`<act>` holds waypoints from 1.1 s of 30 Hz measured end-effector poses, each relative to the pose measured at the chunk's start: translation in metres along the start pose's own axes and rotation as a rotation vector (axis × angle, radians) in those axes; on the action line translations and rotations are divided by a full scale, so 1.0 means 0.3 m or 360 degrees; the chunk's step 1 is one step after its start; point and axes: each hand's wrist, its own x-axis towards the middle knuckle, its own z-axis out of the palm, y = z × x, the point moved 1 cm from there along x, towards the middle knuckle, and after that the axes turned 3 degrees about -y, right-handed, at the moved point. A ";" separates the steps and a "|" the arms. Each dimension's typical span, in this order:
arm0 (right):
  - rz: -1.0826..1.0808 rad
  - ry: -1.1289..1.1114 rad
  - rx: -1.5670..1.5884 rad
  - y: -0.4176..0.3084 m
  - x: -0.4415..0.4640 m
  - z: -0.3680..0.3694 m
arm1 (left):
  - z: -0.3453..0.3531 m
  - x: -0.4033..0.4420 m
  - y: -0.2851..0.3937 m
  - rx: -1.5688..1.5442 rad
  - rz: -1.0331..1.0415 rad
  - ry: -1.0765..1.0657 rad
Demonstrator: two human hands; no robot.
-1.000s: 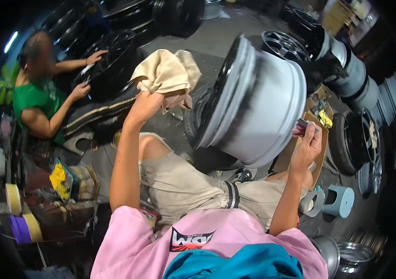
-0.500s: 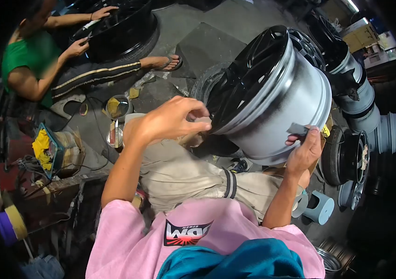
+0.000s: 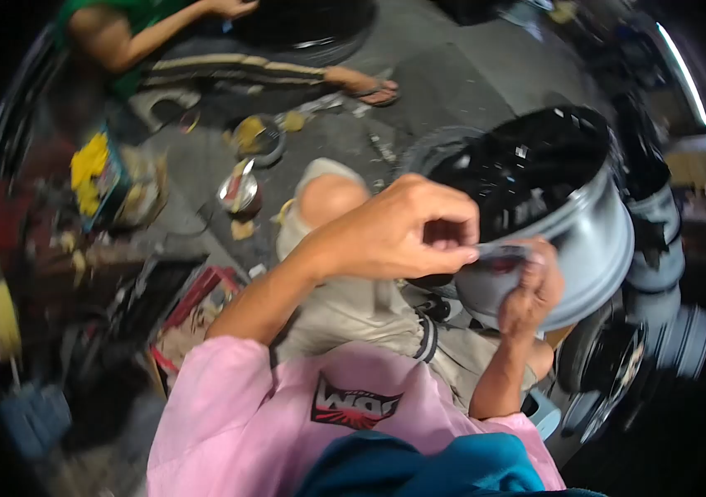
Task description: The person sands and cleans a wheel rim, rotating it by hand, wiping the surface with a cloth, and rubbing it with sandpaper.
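Note:
My right hand (image 3: 533, 286) grips a small dark grey piece of sandpaper (image 3: 502, 251) between thumb and fingers. The thumb and fingertips of my left hand (image 3: 407, 228) are pinched at the sheet's left edge, blurred by motion. Both hands are held over my lap, in front of a large car wheel rim (image 3: 564, 257). Its spoked face is glossy black, its barrel pale grey, and it leans tilted to the right of my knees. My hands hide part of its lower left side.
A person in green with striped trousers (image 3: 237, 68) sits at upper left beside a black wheel (image 3: 311, 33). An open can (image 3: 239, 192) and a bowl (image 3: 260, 139) stand on the floor. Stacked rims (image 3: 655, 248) line the right; a box holding yellow cloth (image 3: 92, 178) stands left.
My right hand has come away from the rim's barrel with the sandpaper. My left hand has moved right and closed to meet it. The view has turned, so surroundings have shifted.

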 end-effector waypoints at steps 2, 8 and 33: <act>-0.0116 0.0120 -0.0170 0.036 0.036 -0.035 | -0.093 -0.060 0.036 -0.0012 -0.0161 0.0250; 0.0136 0.0636 -0.0815 0.195 0.161 -0.347 | -0.437 -0.463 -0.097 0.0612 -0.0645 0.1232; 0.0083 0.0504 -0.1512 0.337 0.178 -0.363 | 0.067 -1.263 -1.211 0.0439 -0.2768 0.0804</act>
